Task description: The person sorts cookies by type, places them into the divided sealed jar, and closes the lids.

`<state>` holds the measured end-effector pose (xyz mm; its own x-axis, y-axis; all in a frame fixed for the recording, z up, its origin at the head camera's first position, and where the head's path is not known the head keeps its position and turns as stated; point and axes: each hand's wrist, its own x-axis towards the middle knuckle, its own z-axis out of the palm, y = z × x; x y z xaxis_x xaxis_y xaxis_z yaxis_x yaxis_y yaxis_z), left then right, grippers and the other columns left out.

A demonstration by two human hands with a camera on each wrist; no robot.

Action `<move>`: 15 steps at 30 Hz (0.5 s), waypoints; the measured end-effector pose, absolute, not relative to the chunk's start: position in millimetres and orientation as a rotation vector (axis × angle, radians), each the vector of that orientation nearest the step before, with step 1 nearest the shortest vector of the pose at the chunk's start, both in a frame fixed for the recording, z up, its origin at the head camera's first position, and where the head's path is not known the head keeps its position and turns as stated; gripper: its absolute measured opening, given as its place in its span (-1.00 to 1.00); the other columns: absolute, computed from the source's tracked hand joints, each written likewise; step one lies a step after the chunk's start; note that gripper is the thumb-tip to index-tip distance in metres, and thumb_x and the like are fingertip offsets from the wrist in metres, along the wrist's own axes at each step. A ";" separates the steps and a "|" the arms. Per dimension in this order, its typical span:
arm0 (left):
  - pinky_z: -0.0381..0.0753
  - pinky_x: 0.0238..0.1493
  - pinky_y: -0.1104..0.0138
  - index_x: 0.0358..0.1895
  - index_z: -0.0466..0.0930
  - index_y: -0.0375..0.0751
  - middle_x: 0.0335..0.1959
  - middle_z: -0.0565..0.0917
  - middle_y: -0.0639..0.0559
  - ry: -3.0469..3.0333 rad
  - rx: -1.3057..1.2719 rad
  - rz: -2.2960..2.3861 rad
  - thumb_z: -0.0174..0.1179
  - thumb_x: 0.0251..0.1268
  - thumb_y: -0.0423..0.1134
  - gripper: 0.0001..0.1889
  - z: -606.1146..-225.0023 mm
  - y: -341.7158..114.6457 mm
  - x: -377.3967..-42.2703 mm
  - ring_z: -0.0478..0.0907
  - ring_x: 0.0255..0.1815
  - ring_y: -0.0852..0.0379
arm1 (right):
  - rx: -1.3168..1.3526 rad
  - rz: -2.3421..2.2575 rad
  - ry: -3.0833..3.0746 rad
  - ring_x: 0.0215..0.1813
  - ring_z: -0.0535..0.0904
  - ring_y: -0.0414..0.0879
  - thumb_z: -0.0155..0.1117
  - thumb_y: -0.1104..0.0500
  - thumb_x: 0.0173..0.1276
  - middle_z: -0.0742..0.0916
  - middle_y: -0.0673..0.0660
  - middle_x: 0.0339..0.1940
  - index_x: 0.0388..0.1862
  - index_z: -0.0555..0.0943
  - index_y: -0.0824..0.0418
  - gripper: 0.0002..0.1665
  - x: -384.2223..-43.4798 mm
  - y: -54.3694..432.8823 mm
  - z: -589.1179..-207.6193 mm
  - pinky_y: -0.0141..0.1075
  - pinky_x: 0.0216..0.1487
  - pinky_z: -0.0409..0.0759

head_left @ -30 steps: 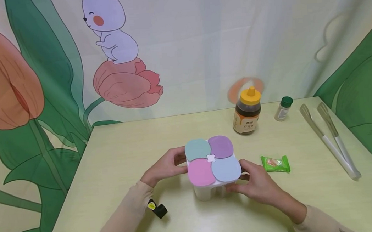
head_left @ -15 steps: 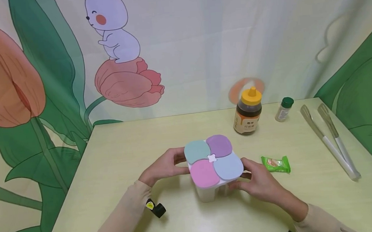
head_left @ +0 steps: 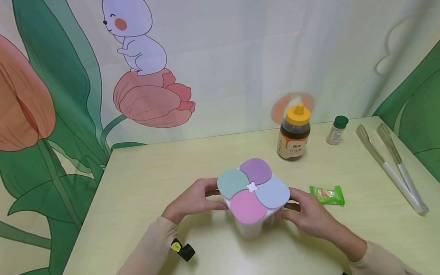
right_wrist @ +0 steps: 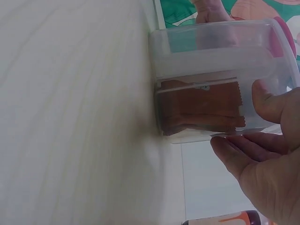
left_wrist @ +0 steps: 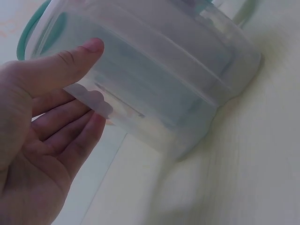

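Observation:
A clear plastic storage box [head_left: 249, 231] stands upright on the table, its lid petals coloured teal [head_left: 232, 183], purple [head_left: 256, 171], pink [head_left: 248, 207] and light blue [head_left: 272, 192]. My left hand [head_left: 197, 200] holds its left side just under the lid. On the right side, my right hand [head_left: 309, 212] grips it with thumb and fingers on either side of a corner. The left wrist view shows the left hand's [left_wrist: 51, 117] thumb and fingers at the box's wall [left_wrist: 154, 79]. Through the wall in the right wrist view, a brown packet [right_wrist: 201, 105] shows inside the box.
Behind the box stands a honey bottle [head_left: 293, 139] with a yellow cap. A small green-capped shaker [head_left: 337, 130] is farther right. A green snack packet [head_left: 327, 195] lies close to my right hand. Metal tongs [head_left: 395, 164] lie along the right edge of the table [head_left: 142, 171].
Between my hands the box has turned counterclockwise as seen from above, a corner now pointing toward me. Both hands keep hold of it and have shifted only slightly.

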<state>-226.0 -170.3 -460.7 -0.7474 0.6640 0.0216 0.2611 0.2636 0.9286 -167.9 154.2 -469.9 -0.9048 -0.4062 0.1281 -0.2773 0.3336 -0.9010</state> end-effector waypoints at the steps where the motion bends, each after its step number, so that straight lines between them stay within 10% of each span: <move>1: 0.52 0.28 0.31 0.17 0.56 -0.07 0.10 0.64 0.09 2.167 0.839 1.482 0.47 0.05 -0.27 -0.46 -461.2 -170.4 -225.5 0.56 0.17 0.13 | -0.639 -1.627 2.464 0.16 0.58 -0.06 0.46 0.26 0.15 0.65 0.16 0.15 0.17 0.54 0.24 -0.43 -168.1 154.4 -470.1 -0.34 0.15 0.62; 15: 0.56 0.22 0.38 0.05 0.65 -0.10 0.02 0.69 0.05 2.188 0.777 1.447 0.46 0.06 -0.27 -0.58 -467.9 -169.6 -215.5 0.62 0.10 0.15 | -0.662 -1.528 2.574 0.12 0.64 0.11 0.31 0.25 0.32 0.70 0.24 0.09 0.10 0.60 0.26 -0.64 -171.8 156.1 -471.8 -0.24 0.11 0.66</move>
<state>-215.5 -169.6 -467.9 -0.7642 0.6444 -0.0272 0.2272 0.3085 0.9237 -171.8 156.1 -471.8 -0.9039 -0.4002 0.1512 -0.3243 0.4106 -0.8522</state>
